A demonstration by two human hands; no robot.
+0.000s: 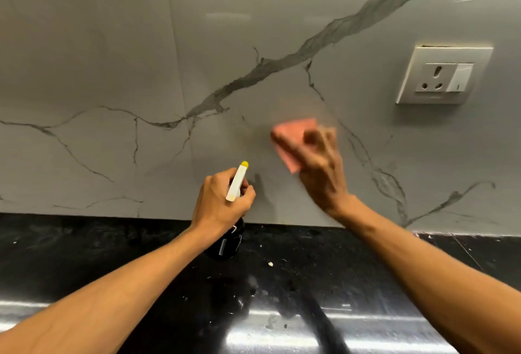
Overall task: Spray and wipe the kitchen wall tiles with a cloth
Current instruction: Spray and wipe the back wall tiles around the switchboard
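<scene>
Grey marble-look wall tiles (141, 57) with dark veins fill the upper view. My right hand (324, 167) presses a folded pink cloth (287, 139) flat against the tile, blurred by motion. To its left, my left hand (222, 204) grips a spray bottle (228, 243) with a dark body and a white trigger head tipped with a yellow nozzle (244, 164), pointed up at the wall. The bottle is held just above the counter near the wall's base.
A white socket with a switch (444, 75) sits on the wall to the right of the cloth. Below runs a glossy black stone counter (84, 246) with small crumbs (270, 263) and wet marks near its middle.
</scene>
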